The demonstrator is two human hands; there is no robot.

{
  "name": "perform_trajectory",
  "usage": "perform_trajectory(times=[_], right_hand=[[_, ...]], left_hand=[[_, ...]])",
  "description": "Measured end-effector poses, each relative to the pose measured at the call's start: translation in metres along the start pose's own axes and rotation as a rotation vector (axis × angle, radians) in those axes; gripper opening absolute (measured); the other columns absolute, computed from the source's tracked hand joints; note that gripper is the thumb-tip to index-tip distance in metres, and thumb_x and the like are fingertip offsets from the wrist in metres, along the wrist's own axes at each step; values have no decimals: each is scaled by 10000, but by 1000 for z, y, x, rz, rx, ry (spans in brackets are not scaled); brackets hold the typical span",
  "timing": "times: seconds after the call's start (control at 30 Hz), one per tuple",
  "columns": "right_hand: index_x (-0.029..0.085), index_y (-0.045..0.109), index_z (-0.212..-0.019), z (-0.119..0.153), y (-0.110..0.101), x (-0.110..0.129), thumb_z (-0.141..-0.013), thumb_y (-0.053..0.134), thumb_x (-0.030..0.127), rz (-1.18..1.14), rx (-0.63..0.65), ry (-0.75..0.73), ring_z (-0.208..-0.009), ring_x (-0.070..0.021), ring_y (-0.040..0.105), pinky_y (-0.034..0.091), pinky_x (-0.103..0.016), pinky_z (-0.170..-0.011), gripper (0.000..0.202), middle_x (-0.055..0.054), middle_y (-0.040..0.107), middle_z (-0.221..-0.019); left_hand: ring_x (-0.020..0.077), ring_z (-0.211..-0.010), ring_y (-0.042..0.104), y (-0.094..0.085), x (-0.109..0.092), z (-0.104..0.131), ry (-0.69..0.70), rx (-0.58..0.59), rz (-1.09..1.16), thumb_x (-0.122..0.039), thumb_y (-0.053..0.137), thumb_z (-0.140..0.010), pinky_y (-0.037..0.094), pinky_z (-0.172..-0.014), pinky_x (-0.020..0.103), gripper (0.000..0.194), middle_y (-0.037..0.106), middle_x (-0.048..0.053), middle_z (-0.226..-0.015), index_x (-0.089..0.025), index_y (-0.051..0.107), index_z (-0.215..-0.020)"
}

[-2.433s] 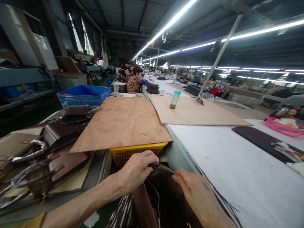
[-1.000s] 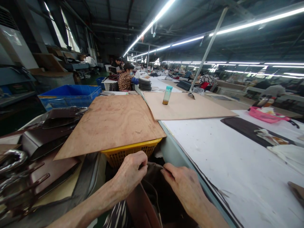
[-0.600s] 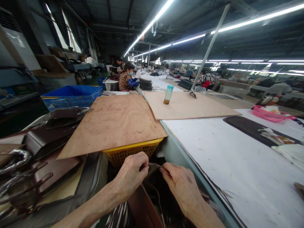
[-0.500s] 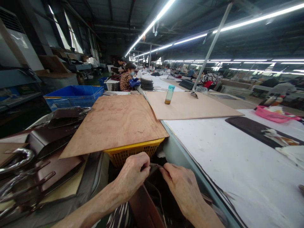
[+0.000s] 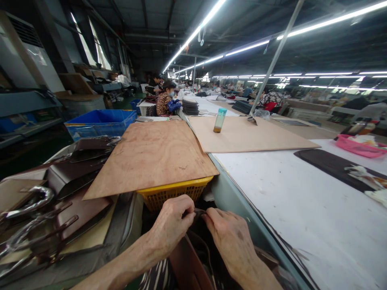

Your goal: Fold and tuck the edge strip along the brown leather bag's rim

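At the lower middle of the head view, a brown leather bag (image 5: 190,262) stands at my lap, its dark inside partly showing. My left hand (image 5: 175,219) is closed, thumb and fingers pinching the bag's upper edge. Just to its right, my right hand (image 5: 231,237) is closed on the same edge, knuckles up. A short stretch of the edge spans the gap between both hands. My fingers and forearms hide much of the bag.
A plywood board (image 5: 157,155) lies across a yellow basket (image 5: 178,191) ahead. More brown leather bags (image 5: 81,213) are piled at left, before a blue bin (image 5: 101,123). At right, a white-topped table (image 5: 272,193) carries a tan board (image 5: 254,135) with a bottle (image 5: 220,120). Co-workers sit farther back.
The camera has turned slightly left, so the surroundings sit further right. Both hands keep their hold on the bag's edge, with only a small shift of the fingers.
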State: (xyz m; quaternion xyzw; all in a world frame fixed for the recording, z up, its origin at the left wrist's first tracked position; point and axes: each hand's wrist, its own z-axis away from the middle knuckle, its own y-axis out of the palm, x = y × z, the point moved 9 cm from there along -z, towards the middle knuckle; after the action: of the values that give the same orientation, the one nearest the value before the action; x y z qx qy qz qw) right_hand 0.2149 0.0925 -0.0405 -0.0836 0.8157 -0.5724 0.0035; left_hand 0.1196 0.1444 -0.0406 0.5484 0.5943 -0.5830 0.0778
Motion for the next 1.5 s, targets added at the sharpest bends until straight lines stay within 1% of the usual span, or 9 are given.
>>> perform_trajectory(times=[0.2, 0.4, 0.57, 0.7, 0.8, 1.17, 1.3, 1.4, 1.5], right_hand=[[219, 524, -694, -1, 0, 1, -868, 498, 142, -4, 1, 1, -564, -183, 571, 242, -303, -552, 192, 23, 608, -625], [225, 533, -682, -1, -1, -2, -852, 540, 170, -9, 3, 32, -554, -186, 584, 243, -304, -531, 179, 25, 613, -610], [221, 547, -696, -1, 1, -4, -855, 536, 173, -15, 22, 43, -559, -186, 592, 262, -296, -523, 166, 23, 624, -622], [221, 590, -808, -3, 3, -1, -842, 564, 176, -42, 48, 23, -619, -189, 606, 318, -289, -560, 62, 13, 649, -702], [222, 605, -906, -6, 5, 4, -811, 608, 149, -71, 68, -1, -678, -191, 611, 348, -290, -614, 119, 2, 662, -789], [204, 562, -714, -8, 11, 7, -880, 510, 108, -193, 138, -8, -668, -163, 571, 313, -271, -605, 198, 22, 616, -703], [208, 556, -730, -9, 11, 3, -860, 560, 153, -182, 149, 35, -689, -175, 575, 326, -268, -614, 142, 19, 622, -726], [211, 559, -769, -12, 12, 8, -814, 624, 163, -185, 159, 22, -724, -191, 578, 335, -273, -631, 92, 17, 631, -772], [206, 570, -827, -17, 11, 19, -841, 553, 101, -212, 191, -37, -743, -182, 594, 346, -261, -641, 107, 2, 645, -805]], left_hand=[[116, -630, 478, -1, -2, 1, -5, 2, 19, -38, 429, -665, 351, -603, 215, 160, 540, -3, -673, -167, 413, -571], [107, -595, 448, 0, 8, 1, -102, 9, -22, -56, 443, -658, 324, -571, 213, 168, 518, -27, -637, -176, 350, -586], [107, -582, 446, -2, 8, 0, -137, 12, -50, -65, 441, -669, 317, -562, 218, 135, 492, -39, -608, -175, 402, -601], [114, -625, 504, -2, 5, -1, -153, 39, 47, -66, 443, -678, 363, -617, 220, 135, 523, -45, -648, -189, 451, -733], [113, -650, 543, 1, 3, -1, -146, 64, 147, -52, 439, -674, 395, -662, 218, 206, 552, -50, -682, -201, 425, -816], [120, -671, 558, 2, 4, -3, -139, 86, 108, -38, 441, -680, 417, -677, 224, 238, 586, -43, -694, -199, 469, -854], [110, -685, 553, 1, 1, 0, -103, 51, 161, -25, 397, -731, 425, -705, 225, 228, 572, -42, -716, -202, 452, -863], [110, -699, 536, -2, 2, 3, -111, -36, 196, -35, 415, -744, 444, -722, 234, 234, 532, -33, -749, -202, 430, -907], [123, -795, 518, -8, 0, 5, -93, -110, 221, -74, 427, -777, 472, -711, 234, 211, 487, 6, -879, -203, 423, -945]])
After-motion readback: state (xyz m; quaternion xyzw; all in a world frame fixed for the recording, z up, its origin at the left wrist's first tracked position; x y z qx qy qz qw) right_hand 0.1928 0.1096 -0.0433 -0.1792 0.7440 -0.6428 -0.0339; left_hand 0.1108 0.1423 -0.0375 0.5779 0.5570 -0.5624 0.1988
